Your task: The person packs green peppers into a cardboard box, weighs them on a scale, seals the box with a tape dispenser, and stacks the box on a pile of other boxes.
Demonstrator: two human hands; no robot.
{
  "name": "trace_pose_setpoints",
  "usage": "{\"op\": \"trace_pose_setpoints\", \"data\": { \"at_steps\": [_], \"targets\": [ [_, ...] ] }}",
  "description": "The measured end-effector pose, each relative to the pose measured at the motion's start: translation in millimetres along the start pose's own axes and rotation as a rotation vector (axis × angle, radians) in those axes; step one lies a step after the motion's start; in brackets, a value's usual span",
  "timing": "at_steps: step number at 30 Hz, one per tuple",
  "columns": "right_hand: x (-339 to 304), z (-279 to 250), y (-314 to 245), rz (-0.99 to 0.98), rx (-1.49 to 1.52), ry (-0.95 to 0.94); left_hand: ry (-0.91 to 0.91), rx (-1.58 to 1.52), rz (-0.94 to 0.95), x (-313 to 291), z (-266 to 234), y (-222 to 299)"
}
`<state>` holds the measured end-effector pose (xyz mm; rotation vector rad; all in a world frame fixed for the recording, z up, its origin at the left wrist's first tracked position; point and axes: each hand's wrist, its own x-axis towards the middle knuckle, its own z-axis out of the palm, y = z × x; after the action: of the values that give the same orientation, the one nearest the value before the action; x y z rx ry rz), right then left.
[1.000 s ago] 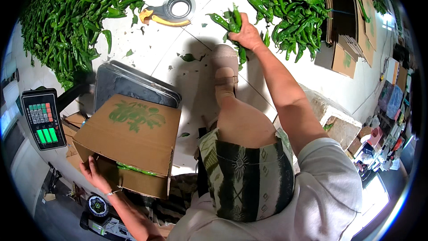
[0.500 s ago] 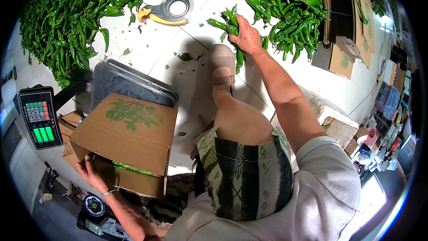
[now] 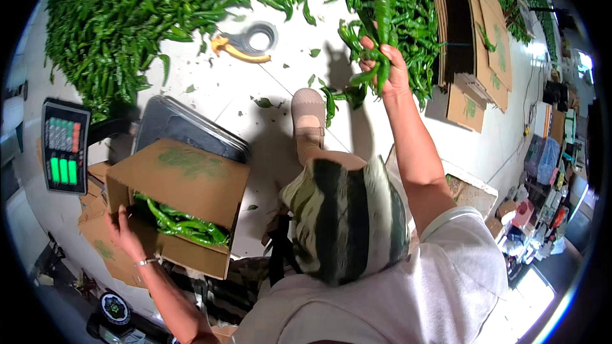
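Head view: we hold a small bunch of long, glossy green peppers (image 3: 382, 16) in our right hand (image 3: 392, 73), thumb and fingers curled round them without making a full fist, raised above the white tiled floor (image 3: 220, 83). Our left hand (image 3: 129, 240) lies against the left edge of an open brown cardboard box (image 3: 217, 192) with a green printed picture on its upper panel; its fingers are fairly straight — whether they pinch the cardboard, we cannot tell. More green peppers (image 3: 185, 224) lie inside the box, seen through its near opening. Beyond the box is a flat dark scale platform (image 3: 182, 124), partly hidden by it, and to the left stands a black keypad panel with a lit green display (image 3: 64, 146). Just ahead of our beige shoe (image 3: 308, 109) and to its right, a few loose peppers (image 3: 349, 95) lie on the tiles. Farther out we see a grey tape dispenser with a yellow handle (image 3: 245, 55), a broad heap of green peppers (image 3: 108, 38) at upper left — and brown folded cardboard sheets (image 3: 491, 51) at upper right.
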<state>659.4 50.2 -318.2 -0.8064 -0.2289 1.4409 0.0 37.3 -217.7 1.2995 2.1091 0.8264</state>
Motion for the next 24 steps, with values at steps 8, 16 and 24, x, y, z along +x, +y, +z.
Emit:
{"op": "trace_pose_setpoints", "data": {
  "at_steps": [8, 16, 24],
  "targets": [
    [-47.8, 214.5, -50.3, 0.073, -0.049, -0.576, 0.287, -0.427, 0.061, 0.6, 13.9, 9.5],
    [-140.6, 401.7, 26.4, 0.25, -0.227, -0.965, 0.371, -1.053, -0.227, -22.4, -35.8, 41.5],
    [-160.8, 403.7, 141.7, 0.209, -0.995, -0.489, 0.342, -1.321, -0.267, -47.6, -63.7, 40.7]
  ]
}}
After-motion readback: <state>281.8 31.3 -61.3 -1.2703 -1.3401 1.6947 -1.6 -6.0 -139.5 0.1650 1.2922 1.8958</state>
